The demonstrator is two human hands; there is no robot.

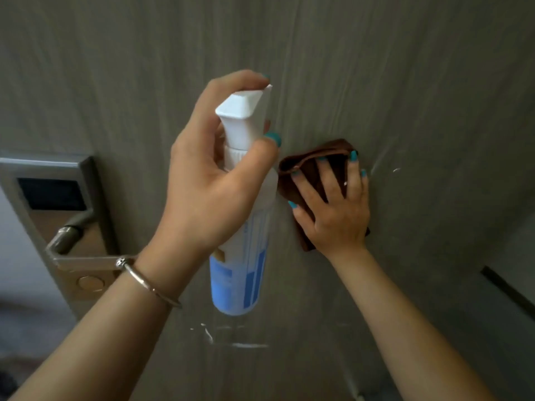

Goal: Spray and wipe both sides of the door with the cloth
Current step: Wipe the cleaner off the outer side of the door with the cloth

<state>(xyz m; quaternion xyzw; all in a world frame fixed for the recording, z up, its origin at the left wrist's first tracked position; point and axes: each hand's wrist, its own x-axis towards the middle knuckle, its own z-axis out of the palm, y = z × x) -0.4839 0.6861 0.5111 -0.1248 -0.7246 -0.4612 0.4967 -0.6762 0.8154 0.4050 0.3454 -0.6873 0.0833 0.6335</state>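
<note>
The left hand (202,186) grips the spray bottle (243,215) by its neck, forefinger on the nozzle top, aiming it at the door (376,68). Beyond it, the right hand (335,209), fingers spread flat, presses the brown cloth (307,163) against the panel, ready for wiping.

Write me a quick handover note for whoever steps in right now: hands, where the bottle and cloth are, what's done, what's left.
Left hand: grips the spray bottle upright, nozzle toward the door, forefinger on top of the spray head.
Right hand: fingers spread flat, pressing the brown cloth against the door, right of the bottle.
The handle and lock plate are at the left edge.
Done: this side has been sprayed; white droplets and streaks show below the bottle and right of the cloth.
Left: wipe those wet marks and finish this face. The other side is not in view, so its state is unknown.
</note>
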